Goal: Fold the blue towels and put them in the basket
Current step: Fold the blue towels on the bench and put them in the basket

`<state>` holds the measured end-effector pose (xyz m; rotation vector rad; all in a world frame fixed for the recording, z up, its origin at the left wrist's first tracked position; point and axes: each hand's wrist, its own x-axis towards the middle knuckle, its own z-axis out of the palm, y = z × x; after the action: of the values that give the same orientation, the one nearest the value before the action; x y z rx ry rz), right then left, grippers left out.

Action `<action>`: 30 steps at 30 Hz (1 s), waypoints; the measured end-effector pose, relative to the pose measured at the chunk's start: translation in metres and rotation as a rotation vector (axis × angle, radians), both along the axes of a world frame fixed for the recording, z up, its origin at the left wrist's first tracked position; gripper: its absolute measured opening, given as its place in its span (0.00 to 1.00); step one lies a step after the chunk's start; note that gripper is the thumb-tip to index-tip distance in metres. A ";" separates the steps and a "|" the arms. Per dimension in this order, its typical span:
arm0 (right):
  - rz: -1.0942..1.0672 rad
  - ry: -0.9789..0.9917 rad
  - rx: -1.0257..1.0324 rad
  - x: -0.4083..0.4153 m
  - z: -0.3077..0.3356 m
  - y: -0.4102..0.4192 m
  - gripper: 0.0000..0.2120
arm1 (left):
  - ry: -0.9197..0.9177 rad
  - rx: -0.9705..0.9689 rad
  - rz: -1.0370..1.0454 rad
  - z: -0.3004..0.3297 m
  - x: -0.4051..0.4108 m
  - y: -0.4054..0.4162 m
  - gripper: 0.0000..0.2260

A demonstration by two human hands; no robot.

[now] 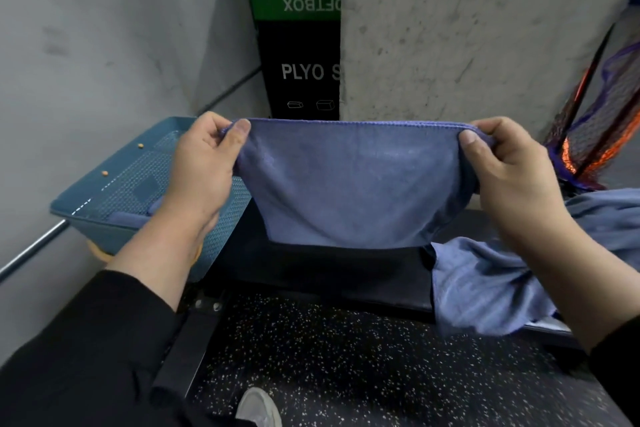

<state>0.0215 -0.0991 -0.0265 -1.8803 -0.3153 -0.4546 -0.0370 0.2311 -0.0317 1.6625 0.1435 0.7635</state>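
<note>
Towel (349, 184) held up mid-fold, 1 of at least 3 blue towels in view.

Left hand (204, 163) and right hand (509, 166) each pinching a top corner between thumb and curled fingers; cloth stretched taut in the air above the dark bench (329, 274), lower edge hanging just over it. Looks already doubled, so probably 1 more fold, then into the basket (114, 184) at bench's left end. 1 folded towel (130, 217) apparently lying inside already. Unfolded heap (491, 284) at right end, draped over the front edge; count uncertain, 1 or 2. 1 basket.
</note>
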 end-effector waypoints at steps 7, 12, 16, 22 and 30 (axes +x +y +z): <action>0.015 0.072 0.074 -0.009 0.003 -0.002 0.08 | 0.063 0.046 0.015 -0.002 -0.006 -0.005 0.14; 0.142 0.215 0.177 -0.006 0.001 -0.001 0.10 | 0.149 0.060 -0.021 -0.011 -0.001 0.003 0.20; 0.229 0.276 0.175 0.002 -0.008 0.000 0.08 | 0.193 0.163 0.012 -0.021 0.008 0.011 0.20; 0.286 0.330 0.172 0.012 -0.023 0.004 0.10 | 0.249 0.417 0.112 -0.039 0.018 0.019 0.23; 0.307 0.304 0.186 0.008 -0.018 0.004 0.10 | 0.188 0.528 0.215 -0.033 0.011 0.020 0.13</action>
<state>0.0293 -0.0949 -0.0443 -1.6539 -0.3376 0.0109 -0.0258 0.2510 -0.0652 2.2491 0.2739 0.8519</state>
